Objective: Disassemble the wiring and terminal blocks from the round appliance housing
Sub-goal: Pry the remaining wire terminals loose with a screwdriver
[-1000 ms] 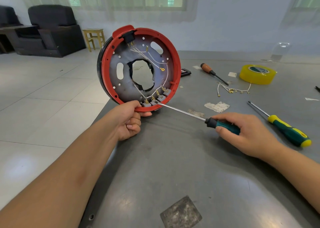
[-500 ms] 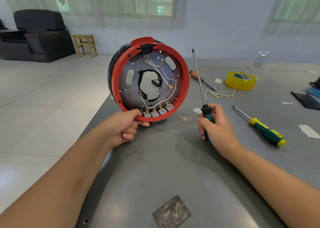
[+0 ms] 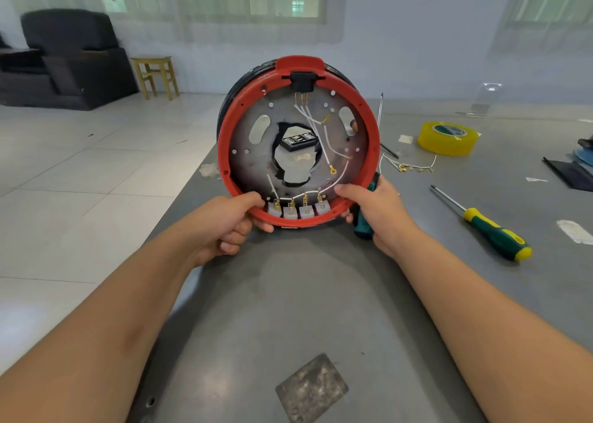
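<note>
A person holds a round appliance housing [image 3: 298,140] upright on its edge at the near-left part of a grey metal table [image 3: 321,294], its open face turned toward the camera. The left hand [image 3: 229,225] grips the red rim at about 7 o'clock, thumb over the inner edge and fingers curled behind. The right hand [image 3: 373,209] takes the rim at about 5 o'clock, thumb hooked inside, while its fingers also clasp a green-handled screwdriver [image 3: 365,217] whose shaft rises behind the housing at 3 o'clock. Four grey terminal blocks [image 3: 298,210] sit in a row along the rim's 6 o'clock arc, each topped with a brass connector. White wires [image 3: 316,124] run from a black plug at 12 o'clock down across the metal plate (one ends in a loose ring lug) to the blocks. To the right on the table lie a second screwdriver [image 3: 487,227] with a green-and-yellow handle, a roll of yellow tape [image 3: 447,137] and a loose wire harness [image 3: 409,165]. A dark armchair [image 3: 69,60] and a small wooden stool [image 3: 155,74] stand on the tiled floor beyond.
</note>
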`<state>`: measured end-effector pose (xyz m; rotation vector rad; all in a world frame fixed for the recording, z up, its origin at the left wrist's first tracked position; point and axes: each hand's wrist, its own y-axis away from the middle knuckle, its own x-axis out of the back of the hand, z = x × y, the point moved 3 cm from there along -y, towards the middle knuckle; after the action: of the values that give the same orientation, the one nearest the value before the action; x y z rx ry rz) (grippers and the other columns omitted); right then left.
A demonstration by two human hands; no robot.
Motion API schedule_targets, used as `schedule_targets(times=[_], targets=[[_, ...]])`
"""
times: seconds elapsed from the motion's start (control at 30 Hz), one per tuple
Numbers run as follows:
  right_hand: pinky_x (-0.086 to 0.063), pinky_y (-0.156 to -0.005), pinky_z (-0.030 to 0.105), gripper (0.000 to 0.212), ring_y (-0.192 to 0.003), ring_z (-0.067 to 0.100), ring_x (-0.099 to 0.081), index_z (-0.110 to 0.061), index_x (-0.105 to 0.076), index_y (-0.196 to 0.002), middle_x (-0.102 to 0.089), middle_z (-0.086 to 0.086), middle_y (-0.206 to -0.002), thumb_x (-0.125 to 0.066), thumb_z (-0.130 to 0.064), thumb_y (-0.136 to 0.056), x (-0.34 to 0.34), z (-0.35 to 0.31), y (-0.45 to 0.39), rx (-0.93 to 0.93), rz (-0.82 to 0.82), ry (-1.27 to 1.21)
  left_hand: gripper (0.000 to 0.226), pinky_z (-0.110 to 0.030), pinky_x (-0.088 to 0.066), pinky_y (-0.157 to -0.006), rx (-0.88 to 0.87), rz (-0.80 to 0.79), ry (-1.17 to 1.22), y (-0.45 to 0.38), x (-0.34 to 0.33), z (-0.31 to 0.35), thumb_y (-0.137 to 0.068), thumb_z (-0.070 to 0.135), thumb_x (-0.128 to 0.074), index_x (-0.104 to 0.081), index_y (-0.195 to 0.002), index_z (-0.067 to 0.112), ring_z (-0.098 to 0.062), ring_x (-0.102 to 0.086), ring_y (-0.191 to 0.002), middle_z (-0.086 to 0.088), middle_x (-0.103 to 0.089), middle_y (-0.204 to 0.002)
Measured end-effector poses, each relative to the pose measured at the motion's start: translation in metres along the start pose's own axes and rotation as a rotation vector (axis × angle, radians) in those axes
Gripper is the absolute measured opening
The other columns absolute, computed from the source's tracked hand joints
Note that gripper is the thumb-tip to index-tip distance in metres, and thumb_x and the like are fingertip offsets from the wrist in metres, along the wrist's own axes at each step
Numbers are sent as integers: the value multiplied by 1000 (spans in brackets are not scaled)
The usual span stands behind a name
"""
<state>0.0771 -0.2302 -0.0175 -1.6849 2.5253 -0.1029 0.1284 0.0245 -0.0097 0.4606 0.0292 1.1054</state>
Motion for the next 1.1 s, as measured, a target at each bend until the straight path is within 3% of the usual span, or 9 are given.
schedule_targets(times=[0.1, 0.2, 0.43, 0.57, 0.7, 0.83, 0.93, 1.1], targets=[[-47, -45, 26, 19, -50, 18, -56, -3, -63, -102, -68, 12, -69, -72, -11, -87, 2, 1, -2, -38, 48, -91, 71, -21, -22, -42, -8, -27, 116, 2, -8, 3, -92, 70, -60, -77, -102, 2, -10, -21, -47, 6, -25, -60], [-45, -44, 25, 14, -49, 16, -52, -6, -59, -97, -63, 9, -67, -69, -7, -87, -1, 1, -3, -101, 100, -224, 81, -21, -29, -42, -7, -63, 229, 4, -21, 6, -81, 78, -67, -70, -118, 6, -10, -27, -49, 5, -29, -64], [-43, -42, 22, 13, -46, 16, -49, -7, -55, -87, -59, 9, -64, -67, -4, -86, -31, 3, 8, -233, 104, -428, 67, -18, -39, -41, 89, -229, 443, 12, -57, 8, -95, 60, -63, -70, -122, 0, -5, -37, -45, 5, -36, -59], [-44, -43, 22, 8, -46, 14, -50, -4, -60, -90, -64, 9, -67, -68, -7, -87, -40, 3, 12, -236, 108, -399, 65, -16, -40, -40, 113, -240, 508, 13, -56, 7, -100, 56, -58, -70, -119, -5, -3, -38, -44, 6, -37, -59], [-45, -44, 23, 17, -48, 14, -52, -1, -65, -103, -68, 14, -79, -67, -10, -88, -39, 5, 13, -245, 95, -332, 62, -17, -39, -38, 161, -255, 529, 15, -54, 6, -103, 51, -56, -70, -117, -8, -3, -38, -41, 7, -36, -56], [-46, -45, 25, 3, -48, 15, -52, -6, -64, -88, -65, 9, -67, -65, -9, -88, -41, 6, 13, -203, 70, -272, 54, -16, -36, -34, 202, -265, 619, 15, -53, 7, -105, 42, -55, -68, -118, -9, -3, -35, -36, 8, -32, -53], [-46, -46, 26, 8, -47, 15, -52, -9, -63, -81, -62, 8, -61, -64, -10, -89, -42, 5, 14, -168, 56, -224, 53, -15, -35, -33, 207, -262, 650, 17, -53, 6, -106, 42, -54, -66, -120, -8, -2, -35, -34, 9, -30, -51], [-47, -45, 25, 4, -48, 14, -52, -6, -64, -87, -63, 8, -65, -65, -10, -89, -43, 3, 17, -179, 73, -253, 66, -18, -43, -36, 225, -318, 682, 18, -54, 5, -104, 52, -54, -63, -130, -7, -3, -41, -39, 7, -35, -55]])
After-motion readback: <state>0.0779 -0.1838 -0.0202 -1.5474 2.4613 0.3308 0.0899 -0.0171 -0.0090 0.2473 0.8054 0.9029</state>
